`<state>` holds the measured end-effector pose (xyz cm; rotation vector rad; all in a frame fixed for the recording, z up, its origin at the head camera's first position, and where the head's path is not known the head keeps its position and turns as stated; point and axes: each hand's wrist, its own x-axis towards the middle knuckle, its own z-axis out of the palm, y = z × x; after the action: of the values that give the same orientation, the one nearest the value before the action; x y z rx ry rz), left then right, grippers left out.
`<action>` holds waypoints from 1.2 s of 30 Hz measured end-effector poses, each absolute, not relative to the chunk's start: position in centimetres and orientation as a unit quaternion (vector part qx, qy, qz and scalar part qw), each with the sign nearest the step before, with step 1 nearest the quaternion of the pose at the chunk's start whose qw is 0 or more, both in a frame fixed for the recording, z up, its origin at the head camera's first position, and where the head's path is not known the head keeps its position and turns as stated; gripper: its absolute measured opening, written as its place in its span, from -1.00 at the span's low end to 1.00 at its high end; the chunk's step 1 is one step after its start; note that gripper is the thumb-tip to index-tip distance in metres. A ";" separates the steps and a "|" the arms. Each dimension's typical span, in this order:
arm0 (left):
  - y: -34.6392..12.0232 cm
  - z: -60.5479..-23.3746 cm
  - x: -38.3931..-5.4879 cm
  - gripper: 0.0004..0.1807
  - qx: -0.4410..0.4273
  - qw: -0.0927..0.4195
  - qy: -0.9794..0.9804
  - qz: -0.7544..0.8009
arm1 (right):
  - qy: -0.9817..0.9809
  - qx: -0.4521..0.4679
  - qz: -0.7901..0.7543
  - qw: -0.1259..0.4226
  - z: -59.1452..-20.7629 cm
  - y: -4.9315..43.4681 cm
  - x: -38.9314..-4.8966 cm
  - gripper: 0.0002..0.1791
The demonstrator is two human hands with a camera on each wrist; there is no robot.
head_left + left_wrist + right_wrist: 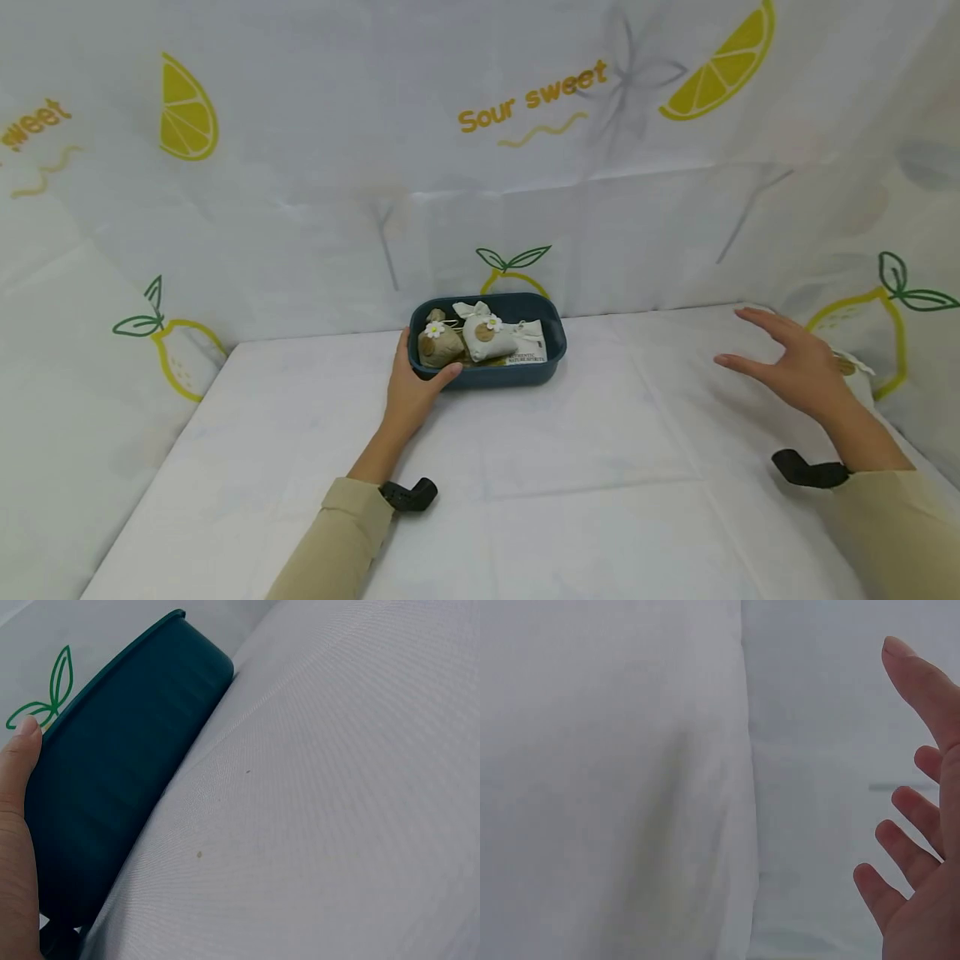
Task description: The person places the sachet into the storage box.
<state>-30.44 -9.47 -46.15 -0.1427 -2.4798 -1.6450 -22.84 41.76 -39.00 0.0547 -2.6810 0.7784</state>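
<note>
A dark blue plastic basket (pixel 495 377) sits on the table against the back cloth. My left hand (pixel 411 390) grips its left end, with fingers along the side and the thumb at the front rim. In the left wrist view the thumb (pixel 19 769) lies against the basket wall (pixel 127 757). Inside are a tan sachet pouch (pixel 444 346) and a white sachet pouch (pixel 487 337), each with a small daisy, plus a flat pouch (pixel 528 346) with printed text. My right hand (pixel 802 371) is held over the table's right side, fingers spread, holding nothing.
Partly hidden behind my right hand, another white pouch (pixel 858 379) stands at the table's right edge. White cloth covers the table (pixel 570 450); a lemon-printed cloth (pixel 337 150) hangs as a wall behind and at both sides.
</note>
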 end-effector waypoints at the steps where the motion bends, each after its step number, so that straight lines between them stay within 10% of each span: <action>1: -9.4 -46.1 -30.5 0.22 -0.048 0.080 -0.830 -0.551 | -0.947 0.003 0.269 0.174 -39.2 42.7 -22.4 -0.06; 19: -8.8 -46.1 -30.4 0.22 -0.060 0.081 -0.829 -0.551 | -0.919 -0.189 0.302 0.170 -44.3 51.0 -18.3 0.06; 36: -9.4 -46.0 -30.3 0.20 -0.048 0.084 -0.830 -0.549 | -0.924 -0.180 0.270 0.200 -45.5 51.0 -19.3 -0.10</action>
<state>-30.30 -9.43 -46.01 -0.1433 -2.4768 -1.6384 -19.32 50.99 -45.52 -0.5031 -2.5843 0.7556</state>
